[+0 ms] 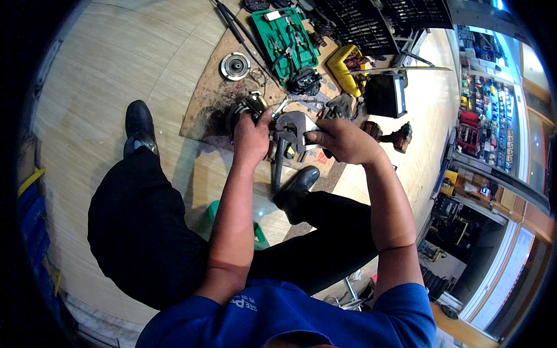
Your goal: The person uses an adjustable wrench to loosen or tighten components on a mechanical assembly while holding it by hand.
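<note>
My left hand [252, 138] is closed at a dark, greasy machine part [239, 110], with the fingertips partly hidden behind it. Between my hands is a dark grey, hook-shaped metal piece [292, 120]. Below that piece, a dark rod or handle [279, 162] points down toward my shoe; I cannot tell whether the two are joined. My right hand [346, 141] pinches a flat, pale piece [311, 132] between thumb and fingers, right against the hook-shaped piece. Just beyond my hands, a small silver wrench [282, 105] lies on the cardboard.
A stained cardboard sheet [200, 113] carries a round metal part [235, 66], a green tool case [271, 35], a yellow container [342, 74] and gloves [338, 108]. To the right are a cordless drill [400, 137], a black box [385, 94] and black crates [360, 23]. A green stool [260, 236] shows beneath me.
</note>
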A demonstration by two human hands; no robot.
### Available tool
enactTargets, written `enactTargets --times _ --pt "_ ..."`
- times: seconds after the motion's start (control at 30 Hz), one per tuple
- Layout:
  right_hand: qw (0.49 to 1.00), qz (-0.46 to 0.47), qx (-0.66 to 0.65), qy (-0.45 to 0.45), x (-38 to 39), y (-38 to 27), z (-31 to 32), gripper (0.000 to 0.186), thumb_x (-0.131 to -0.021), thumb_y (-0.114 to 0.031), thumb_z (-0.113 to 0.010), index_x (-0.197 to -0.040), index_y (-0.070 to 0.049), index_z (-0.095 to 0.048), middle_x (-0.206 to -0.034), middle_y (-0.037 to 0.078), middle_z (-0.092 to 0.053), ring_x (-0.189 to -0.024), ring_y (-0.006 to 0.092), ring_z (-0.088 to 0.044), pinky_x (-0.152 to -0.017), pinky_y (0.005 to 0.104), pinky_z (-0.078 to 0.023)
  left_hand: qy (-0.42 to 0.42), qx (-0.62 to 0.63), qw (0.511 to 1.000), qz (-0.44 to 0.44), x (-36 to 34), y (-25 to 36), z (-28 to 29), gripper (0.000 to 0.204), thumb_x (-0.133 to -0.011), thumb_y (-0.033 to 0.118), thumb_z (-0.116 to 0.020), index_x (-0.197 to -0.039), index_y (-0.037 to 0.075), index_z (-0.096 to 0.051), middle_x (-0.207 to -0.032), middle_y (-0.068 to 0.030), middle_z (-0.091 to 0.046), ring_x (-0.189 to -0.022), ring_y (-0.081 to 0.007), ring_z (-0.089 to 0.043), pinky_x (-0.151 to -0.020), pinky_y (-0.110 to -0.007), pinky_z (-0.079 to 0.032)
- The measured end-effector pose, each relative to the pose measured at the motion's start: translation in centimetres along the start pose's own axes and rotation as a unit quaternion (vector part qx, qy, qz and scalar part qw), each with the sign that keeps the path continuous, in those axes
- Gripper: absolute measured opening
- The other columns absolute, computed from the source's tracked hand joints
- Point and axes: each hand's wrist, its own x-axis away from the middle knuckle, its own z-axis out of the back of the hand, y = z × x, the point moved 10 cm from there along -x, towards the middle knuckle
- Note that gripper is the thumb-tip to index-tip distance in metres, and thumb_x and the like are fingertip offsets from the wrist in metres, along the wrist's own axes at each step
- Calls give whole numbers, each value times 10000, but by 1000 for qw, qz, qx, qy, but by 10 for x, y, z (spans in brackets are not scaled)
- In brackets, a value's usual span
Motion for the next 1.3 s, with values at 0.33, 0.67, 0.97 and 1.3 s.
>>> enactTargets --times 0.33,0.67,0.97,1.3 --pt "1000 -1 8 19 -1 -5 2 440 -954 -422 -581 -912 12 -638 -678 187 -597 -640 329 -582 -623 420 -452 3 -5 1000 -3 0 -1 0 424 -926 328 -645 -1079 -62 -581 -1012 -282 -656 -991 -439 -623 -848 -464 -470" --pt "996 -48 -68 42 12 2 -16 542 -955 -479 -560 -848 48 -630 -657 236 -588 -628 375 -596 -608 443 -454 28 9 999 -36 4 5 5 416 -927 336 -641 -1053 -58 -596 -967 -277 -659 -951 -445 -624 -819 -461 -472" --pt "818 -163 -551 33 43 -20 -98 396 -1005 -406 -515 -1006 -11 -484 -691 58 -542 -511 154 -532 -464 291 -443 17 54 998 10 -4 -21 -4 436 -914 356 -660 -1065 -50 -608 -972 -255 -673 -939 -413 -642 -819 -452 -473" --pt "878 -129 -451 91 54 -6 -35 382 -1016 -380 -504 -1064 -4 -554 -691 43 -576 -521 128 -542 -486 270 -440 26 39 999 -24 -2 -9 0 411 -922 335 -656 -1045 -56 -619 -953 -247 -683 -922 -397 -655 -812 -436 -478"
